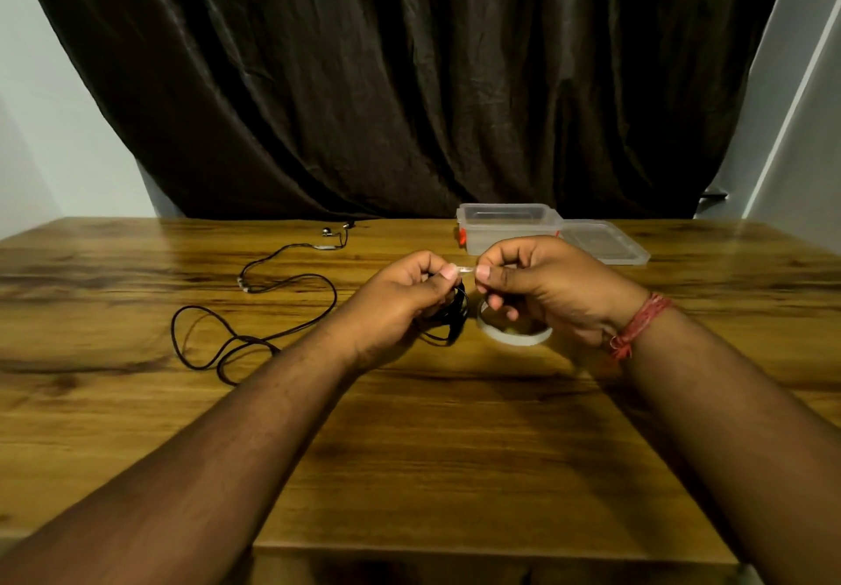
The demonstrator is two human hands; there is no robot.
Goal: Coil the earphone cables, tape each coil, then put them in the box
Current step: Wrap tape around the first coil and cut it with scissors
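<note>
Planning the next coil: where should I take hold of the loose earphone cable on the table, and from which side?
Probably pinch the loose earphone cable from above at its earbud end, near the far edge. That end lies free and fairly straight, while the near part crosses itself in flat loops.

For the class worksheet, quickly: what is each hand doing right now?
Left hand: holds the coiled earphone cable and pinches one end of a clear tape strip.
Right hand: pinches the strip's other end.

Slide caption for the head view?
Both hands stretch a tape strip over a coiled earphone cable.
</note>
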